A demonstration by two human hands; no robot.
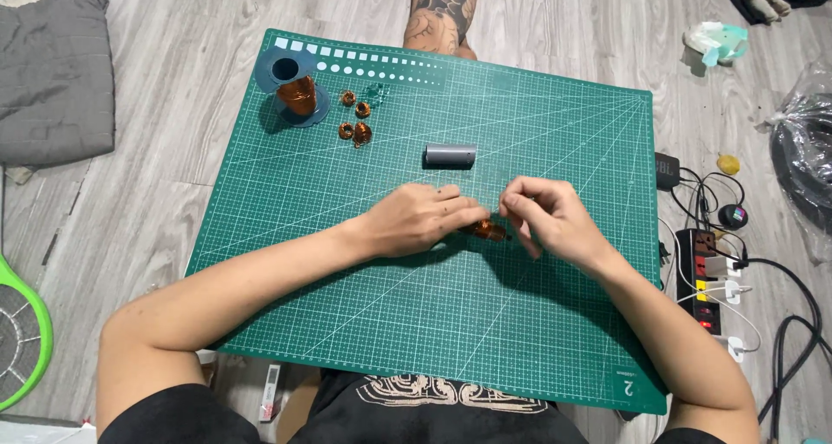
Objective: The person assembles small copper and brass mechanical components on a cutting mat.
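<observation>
My left hand [420, 219] and my right hand [546, 219] meet over the middle of the green cutting mat [537, 340], and between them sits a small copper-coloured coil [487, 230]. My left fingers are pressed together and pinch the coil's left end; my right hand is curled, its fingertips drawn together just above and to the right of the coil, though I cannot tell whether they touch it. The coil lies low against the mat, right under my right thumb. Just beyond my hands, near but apart from them, a short grey cylinder [451, 155] lies on its side. Farther beyond my left hand, well apart, stands a blue spool [295, 89] wound with copper wire, with a few small finished coils [354, 119] scattered to its right. Off the mat, past my right wrist, a power strip [704, 279] with plugged cables rests on the wooden floor [173, 149].
</observation>
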